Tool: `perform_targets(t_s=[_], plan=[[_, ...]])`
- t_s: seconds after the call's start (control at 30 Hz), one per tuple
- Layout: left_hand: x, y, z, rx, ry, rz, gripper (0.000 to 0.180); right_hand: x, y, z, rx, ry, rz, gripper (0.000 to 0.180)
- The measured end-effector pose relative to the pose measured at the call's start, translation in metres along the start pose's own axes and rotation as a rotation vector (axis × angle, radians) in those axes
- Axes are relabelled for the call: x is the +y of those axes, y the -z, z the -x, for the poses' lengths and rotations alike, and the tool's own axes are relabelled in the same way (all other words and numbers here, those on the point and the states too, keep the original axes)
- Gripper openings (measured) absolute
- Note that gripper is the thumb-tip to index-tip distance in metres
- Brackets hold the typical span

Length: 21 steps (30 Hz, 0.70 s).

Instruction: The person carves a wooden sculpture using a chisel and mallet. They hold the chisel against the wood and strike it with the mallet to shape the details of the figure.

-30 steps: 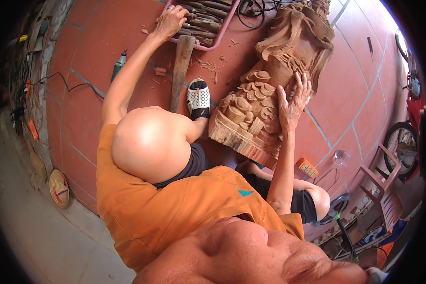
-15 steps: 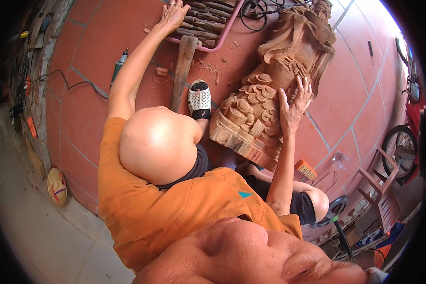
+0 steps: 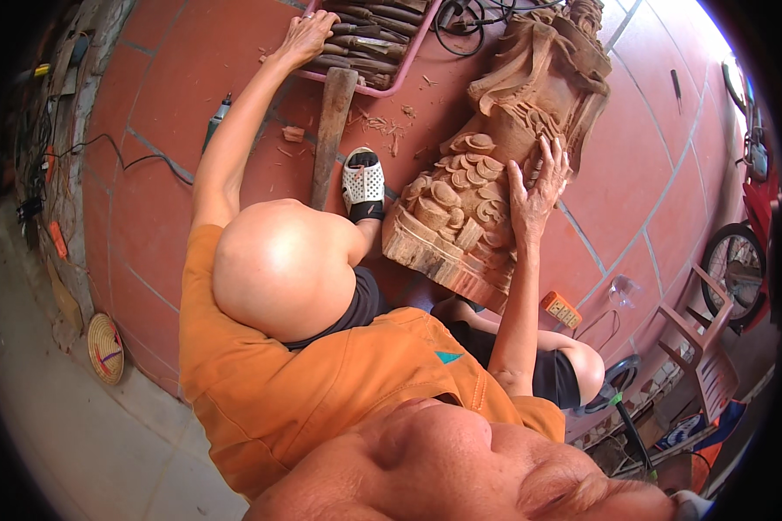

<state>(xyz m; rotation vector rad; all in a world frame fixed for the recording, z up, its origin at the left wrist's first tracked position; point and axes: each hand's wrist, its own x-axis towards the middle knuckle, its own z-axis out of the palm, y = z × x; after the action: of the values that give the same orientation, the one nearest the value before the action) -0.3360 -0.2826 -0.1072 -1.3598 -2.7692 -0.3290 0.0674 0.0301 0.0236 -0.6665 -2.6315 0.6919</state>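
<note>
My left hand (image 3: 306, 40) reaches to the left edge of a pink plastic tray (image 3: 406, 71), its fingers bent loosely over the ends of the tools there. No tool shows in its grasp. Inside the tray lie several wood-handled carving tools (image 3: 369, 43). On the right, my right hand (image 3: 539, 191) rests with fingers spread against the side of a carved wooden statue (image 3: 469, 195). The statue lies on the floor, its blocky base toward me, with rounded coin-like shapes and draped folds. A long wooden mallet or bat (image 3: 332, 130) leans between the tray and my knee.
Wood chips (image 3: 387, 130) and a small wood block (image 3: 293, 134) litter the red tiles. A green power tool (image 3: 217, 122) with a cord lies left. An orange power strip (image 3: 560, 309), a plastic chair (image 3: 708, 365) and a motorbike wheel (image 3: 734, 269) are on the right. Black cables (image 3: 460, 30) coil beyond the tray.
My left hand has shifted slightly down and left along the tray's edge. My right hand stays on the statue. The view has moved slightly.
</note>
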Motion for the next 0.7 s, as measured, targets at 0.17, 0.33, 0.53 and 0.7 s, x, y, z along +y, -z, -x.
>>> perform_targets(t_s=[0.17, 0.33, 0.53, 0.7], plan=[[0.02, 0.014, 0.01, 0.039, 0.126, 0.194, 0.026, 0.007, 0.0, 0.006, 0.01, -0.02, 0.018, 0.064], [0.034, 0.059, 0.037, -0.018, 0.254, 0.549, 0.03, 0.009, -0.003, 0.004, 0.014, 0.007, -0.003, 0.064], [0.083, 0.103, 0.07, -0.06, 0.322, 1.091, 0.038, 0.01, -0.005, 0.004, 0.011, -0.005, 0.009, 0.065], [0.115, 0.109, 0.087, -0.19, 0.314, 1.71, 0.039, 0.01, -0.005, 0.006, 0.021, -0.013, 0.013, 0.066]])
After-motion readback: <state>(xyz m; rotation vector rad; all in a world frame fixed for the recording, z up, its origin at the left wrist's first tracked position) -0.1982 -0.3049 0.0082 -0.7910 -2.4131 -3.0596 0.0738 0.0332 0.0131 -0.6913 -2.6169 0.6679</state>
